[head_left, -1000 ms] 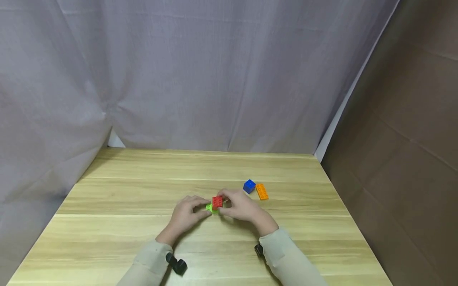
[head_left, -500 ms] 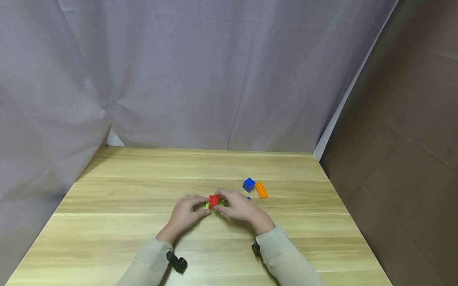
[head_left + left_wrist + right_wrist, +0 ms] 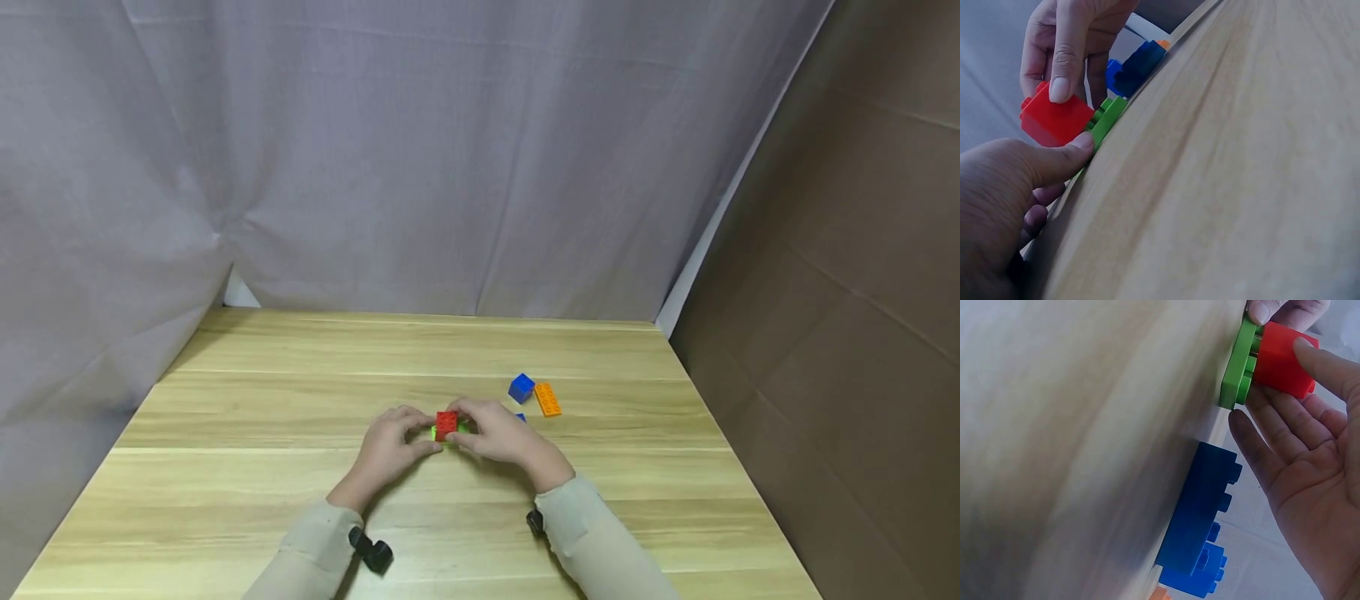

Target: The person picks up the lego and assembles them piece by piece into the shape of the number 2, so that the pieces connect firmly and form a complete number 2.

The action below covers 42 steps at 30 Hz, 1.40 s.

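A red building brick (image 3: 446, 425) stands over the middle of a flat green building plate (image 3: 1235, 378) on the table. My right hand (image 3: 498, 432) pinches the red brick between thumb and fingers. The thumb of my left hand (image 3: 390, 442) lies against one end of the green plate, gripping it from the left. In the right wrist view, the brick's underside meets the plate's studs, and bare studs show at the near end. How firmly the brick is seated I cannot tell. Part of the plate is hidden beneath the brick and fingers.
Beyond my right hand lie a blue brick (image 3: 521, 388) and a flat orange plate (image 3: 547, 400). A longer blue brick (image 3: 1197, 506) sits nearer, mostly behind that hand in the head view. Grey cloth (image 3: 450, 167) hangs past the table's far edge.
My right hand has moved the red brick slightly left over the green plate, and the brick now sits straighter. A second blue brick has come partly into view. The left hand stays nearly still.
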{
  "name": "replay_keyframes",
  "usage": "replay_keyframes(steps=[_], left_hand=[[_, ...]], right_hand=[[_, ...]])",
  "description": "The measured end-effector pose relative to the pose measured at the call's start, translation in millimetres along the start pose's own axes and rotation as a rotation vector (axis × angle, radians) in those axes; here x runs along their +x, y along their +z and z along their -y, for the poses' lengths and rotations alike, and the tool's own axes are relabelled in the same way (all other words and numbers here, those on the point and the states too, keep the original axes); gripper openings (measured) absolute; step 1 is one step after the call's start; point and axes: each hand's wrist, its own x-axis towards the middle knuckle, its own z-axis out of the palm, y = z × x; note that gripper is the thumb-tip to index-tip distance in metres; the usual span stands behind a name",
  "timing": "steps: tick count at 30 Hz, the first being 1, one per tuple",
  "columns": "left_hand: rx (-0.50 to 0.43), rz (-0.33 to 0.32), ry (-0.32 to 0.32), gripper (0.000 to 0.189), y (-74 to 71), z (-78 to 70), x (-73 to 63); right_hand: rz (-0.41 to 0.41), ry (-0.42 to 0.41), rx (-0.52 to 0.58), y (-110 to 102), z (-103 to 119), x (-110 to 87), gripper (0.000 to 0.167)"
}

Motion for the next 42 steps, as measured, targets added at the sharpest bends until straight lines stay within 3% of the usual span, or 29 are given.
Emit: replay_keyframes(steps=[29,42], left_hand=[[-0.016,-0.008,0.02,0.041,-2.6,-1.8,3.7],[-0.023,-0.01,-0.005,0.037,-1.9,-0.1,3.3]], right_hand=[[0.019,-0.01,-0.045,-3,5,5.0,0.029],[0.062,-0.032,-0.159,-5,14,8.8,0.028]])
